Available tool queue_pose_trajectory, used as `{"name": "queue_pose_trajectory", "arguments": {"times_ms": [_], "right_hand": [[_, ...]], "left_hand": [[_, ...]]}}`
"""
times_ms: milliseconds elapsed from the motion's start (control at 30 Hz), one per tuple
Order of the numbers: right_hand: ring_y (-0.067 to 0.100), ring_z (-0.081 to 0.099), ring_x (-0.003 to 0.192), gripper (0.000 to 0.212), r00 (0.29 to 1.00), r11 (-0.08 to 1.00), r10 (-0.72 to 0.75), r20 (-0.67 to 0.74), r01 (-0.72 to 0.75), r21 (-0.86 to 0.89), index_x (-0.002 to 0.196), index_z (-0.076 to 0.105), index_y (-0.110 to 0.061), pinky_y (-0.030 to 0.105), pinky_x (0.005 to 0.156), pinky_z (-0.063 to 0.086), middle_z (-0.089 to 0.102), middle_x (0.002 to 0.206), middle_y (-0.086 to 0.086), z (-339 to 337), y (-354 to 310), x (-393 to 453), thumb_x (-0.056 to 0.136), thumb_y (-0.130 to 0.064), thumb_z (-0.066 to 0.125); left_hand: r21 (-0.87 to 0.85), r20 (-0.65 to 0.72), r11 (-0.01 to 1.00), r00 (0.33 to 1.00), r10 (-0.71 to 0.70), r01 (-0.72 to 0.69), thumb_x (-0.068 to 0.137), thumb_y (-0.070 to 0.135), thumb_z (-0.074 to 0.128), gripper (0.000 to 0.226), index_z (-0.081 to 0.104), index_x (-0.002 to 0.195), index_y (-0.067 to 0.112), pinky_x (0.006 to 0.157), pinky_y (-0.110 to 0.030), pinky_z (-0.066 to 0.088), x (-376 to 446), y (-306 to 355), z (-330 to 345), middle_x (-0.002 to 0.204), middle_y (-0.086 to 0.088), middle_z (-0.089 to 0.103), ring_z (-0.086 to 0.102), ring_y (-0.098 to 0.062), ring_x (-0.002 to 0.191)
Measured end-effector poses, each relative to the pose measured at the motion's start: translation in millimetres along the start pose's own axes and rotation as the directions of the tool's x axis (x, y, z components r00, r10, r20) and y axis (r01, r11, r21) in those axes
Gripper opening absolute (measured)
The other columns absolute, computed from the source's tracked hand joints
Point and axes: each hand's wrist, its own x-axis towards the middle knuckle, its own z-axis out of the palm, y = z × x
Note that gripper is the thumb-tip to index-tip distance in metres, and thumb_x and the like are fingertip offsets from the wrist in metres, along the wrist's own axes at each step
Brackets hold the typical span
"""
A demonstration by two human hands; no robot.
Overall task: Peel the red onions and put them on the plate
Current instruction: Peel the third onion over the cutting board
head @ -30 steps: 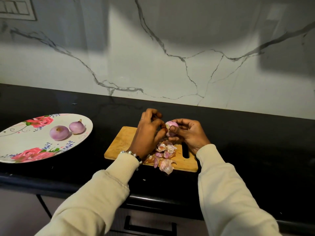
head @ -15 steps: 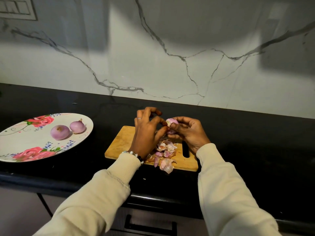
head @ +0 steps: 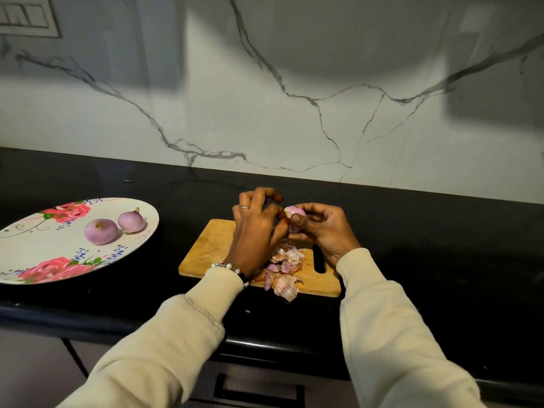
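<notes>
A small red onion [head: 295,216] is held in the air above the far edge of a wooden cutting board [head: 212,248]. The right hand [head: 322,231] holds it, fingers [head: 309,208] curled over its top and the thumb pressed against its near side. The left hand [head: 256,228] meets it from the other side, thumb and forefinger tips pinched at the onion's left edge, the remaining fingers arched and raised above it. A ring sits on one left finger and a beaded bracelet [head: 232,269] circles the left wrist. Both arms wear cream sleeves [head: 391,334].

Directly below the fingers, a loose heap of pink and papery onion skins [head: 287,266] lies on the board, a few pieces spilling over its near edge. A dark slot handle is cut into the board just under the right hand.

Well to the left of the fingers, a large oval plate [head: 35,248] painted with pink roses holds two peeled onions [head: 100,231], side by side and nearly touching, near its right rim.

Board and plate rest on a glossy black bench [head: 426,260]. Beyond the fingers rises a white marble-patterned wall [head: 294,98] with grey veins, and a switch plate [head: 28,17] shows at its upper left. Below the bench's front edge, a dark drawer handle [head: 259,391] is visible.
</notes>
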Motion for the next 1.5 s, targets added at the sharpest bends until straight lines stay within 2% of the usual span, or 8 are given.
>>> {"name": "queue_pose_trajectory", "arguments": {"times_ms": [100, 267, 600, 733, 933, 1133, 1233, 1500], "right_hand": [[0.024, 0.075, 0.078, 0.04, 1.0, 0.999, 0.014, -0.011, -0.014, 0.035, 0.108, 0.067, 0.001, 0.031, 0.064, 0.062, 0.075, 0.093, 0.016, 0.5, -0.7, 0.6, 0.072, -0.013, 0.076], [0.025, 0.075, 0.08, 0.041, 0.999, 0.999, 0.032, -0.016, -0.031, 0.03, 0.109, 0.067, 0.001, 0.029, 0.065, 0.062, 0.075, 0.096, 0.018, -0.5, -2.3, -0.4, 0.071, -0.012, 0.076], [0.026, 0.075, 0.082, 0.038, 0.999, 0.999, 0.036, -0.015, -0.036, 0.001, 0.106, 0.069, -0.002, 0.032, 0.067, 0.063, 0.076, 0.094, 0.016, -0.4, -2.0, -0.1, 0.071, -0.013, 0.077], [0.028, 0.075, 0.085, 0.038, 0.999, 0.999, 0.032, -0.011, -0.032, 0.016, 0.109, 0.068, -0.001, 0.034, 0.072, 0.063, 0.075, 0.098, 0.018, -0.5, -0.7, 1.9, 0.074, -0.014, 0.075], [0.029, 0.075, 0.086, 0.04, 0.999, 0.999, 0.033, -0.008, -0.032, 0.037, 0.11, 0.067, -0.001, 0.037, 0.077, 0.063, 0.075, 0.1, 0.019, 0.6, -1.3, 1.3, 0.073, -0.014, 0.074], [0.028, 0.075, 0.086, 0.037, 1.0, 1.0, 0.021, -0.009, -0.021, 0.006, 0.108, 0.068, -0.003, 0.035, 0.073, 0.063, 0.075, 0.099, 0.017, 0.0, -1.8, -0.2, 0.072, -0.014, 0.075], [0.028, 0.075, 0.086, 0.036, 1.0, 1.0, 0.023, -0.011, -0.023, -0.012, 0.107, 0.069, -0.004, 0.034, 0.072, 0.063, 0.075, 0.098, 0.017, 0.0, -2.6, -0.4, 0.073, -0.014, 0.075], [0.023, 0.074, 0.08, 0.023, 1.0, 1.0, 0.012, -0.018, -0.012, -0.019, 0.106, 0.069, -0.003, 0.034, 0.073, 0.063, 0.076, 0.091, 0.013, 0.0, -0.2, 0.0, 0.083, -0.007, 0.071]], "left_hand": [[0.035, -0.023, 0.999, 1.0, -0.005, 0.005, 0.089, 0.034, 0.055, 0.024, 0.066, 0.094, 0.013, 0.084, -0.037, 0.026, -0.4, -0.1, 0.7, 0.121, -0.007, 0.053, 0.034, -0.021, 0.112], [-0.021, -0.089, 0.999, 0.995, -0.033, 0.032, 0.083, 0.023, 0.074, 0.011, 0.07, 0.092, 0.016, 0.083, -0.037, 0.026, -0.6, -4.2, 0.0, 0.115, -0.007, 0.054, 0.034, -0.02, 0.11], [-0.034, -0.056, 0.999, 0.998, 0.024, -0.026, 0.086, 0.03, 0.059, 0.021, 0.07, 0.088, 0.012, 0.082, -0.04, 0.033, -1.0, -3.2, 0.9, 0.117, -0.008, 0.052, 0.036, -0.021, 0.111], [-0.015, -0.059, 1.0, 0.998, -0.013, 0.012, 0.085, 0.02, 0.07, 0.009, 0.07, 0.088, 0.012, 0.083, -0.038, 0.027, -0.5, -2.8, 0.0, 0.118, -0.008, 0.053, 0.034, -0.021, 0.112], [-0.008, -0.118, 0.998, 0.991, -0.07, 0.069, 0.082, 0.022, 0.074, 0.012, 0.071, 0.092, 0.016, 0.083, -0.038, 0.027, -0.6, -4.4, -1.0, 0.114, -0.007, 0.054, 0.035, -0.021, 0.109], [-0.031, -0.114, 0.999, 0.993, -0.017, 0.014, 0.081, 0.017, 0.076, 0.01, 0.071, 0.09, 0.014, 0.082, -0.039, 0.033, -1.4, -6.2, 1.3, 0.113, -0.009, 0.053, 0.037, -0.022, 0.109], [-0.031, -0.103, 0.999, 0.995, 0.004, -0.007, 0.084, 0.02, 0.071, 0.009, 0.07, 0.089, 0.012, 0.081, -0.04, 0.035, -1.6, -5.6, 1.7, 0.114, -0.01, 0.053, 0.036, -0.022, 0.109], [0.05, -0.044, 0.998, 0.998, 0.039, -0.037, 0.089, 0.034, 0.047, 0.031, 0.066, 0.087, 0.01, 0.079, -0.039, 0.032, -1.5, -1.1, 0.8, 0.117, -0.009, 0.053, 0.035, -0.021, 0.108]]}}
